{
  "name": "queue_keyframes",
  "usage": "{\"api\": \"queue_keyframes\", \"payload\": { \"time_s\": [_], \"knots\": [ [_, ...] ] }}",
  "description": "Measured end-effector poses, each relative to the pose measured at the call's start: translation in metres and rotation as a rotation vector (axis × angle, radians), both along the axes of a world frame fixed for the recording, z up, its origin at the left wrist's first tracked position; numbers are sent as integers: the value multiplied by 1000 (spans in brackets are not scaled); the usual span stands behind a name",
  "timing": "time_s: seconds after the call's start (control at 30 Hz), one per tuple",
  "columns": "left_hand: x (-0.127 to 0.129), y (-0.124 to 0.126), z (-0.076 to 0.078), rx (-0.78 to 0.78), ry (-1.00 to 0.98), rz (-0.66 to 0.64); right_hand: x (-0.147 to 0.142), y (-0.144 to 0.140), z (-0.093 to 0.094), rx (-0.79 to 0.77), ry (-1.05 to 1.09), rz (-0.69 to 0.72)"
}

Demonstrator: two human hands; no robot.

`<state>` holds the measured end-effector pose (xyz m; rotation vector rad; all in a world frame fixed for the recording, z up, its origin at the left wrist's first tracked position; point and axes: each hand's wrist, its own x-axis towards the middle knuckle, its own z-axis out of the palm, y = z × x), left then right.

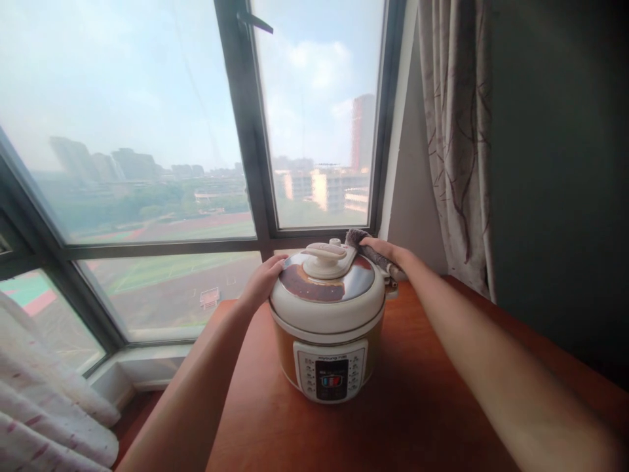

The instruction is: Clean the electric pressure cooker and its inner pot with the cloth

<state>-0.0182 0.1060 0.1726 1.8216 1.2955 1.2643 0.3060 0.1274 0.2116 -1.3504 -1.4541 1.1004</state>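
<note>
A white and gold electric pressure cooker (328, 308) stands upright on the wooden table, its control panel (331, 373) facing me. Its shiny metal-topped lid is closed, with a cream knob handle (326, 257) in the middle. My left hand (268, 278) grips the lid's left edge, fingers curved over the rim and partly hidden. At the back right of the lid, my right hand (386, 250) is closed around a grey-brown fuzzy cloth (358, 236), which presses against the cooker's rear edge. Part of that cloth hangs below the hand, beside the cooker's side handle.
The reddish-brown table (413, 393) extends beneath and around the cooker. Behind it rise large windows with dark frames (240, 118). A patterned curtain (457, 131) hangs at the right by a dark wall, and another curtain (44, 393) is at lower left.
</note>
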Motion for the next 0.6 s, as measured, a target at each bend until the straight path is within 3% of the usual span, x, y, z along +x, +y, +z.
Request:
{"api": "queue_keyframes", "payload": {
  "time_s": [0.17, 0.37, 0.47, 0.6],
  "knots": [
    [-1, 1, -3, 10, -19, 19, 16, -20, -23, 3, 22, -16],
    [0, 2, -4, 17, -5, 30, 23, -52, -47, 175, -46, -154],
    [0, 2, -4, 9, -1, 26, 12, -70, -55, 427, -215, -259],
    [1, 1, -5, 6, -5, 25, -13, -107, -65, 851, -505, -291]
  ]
}}
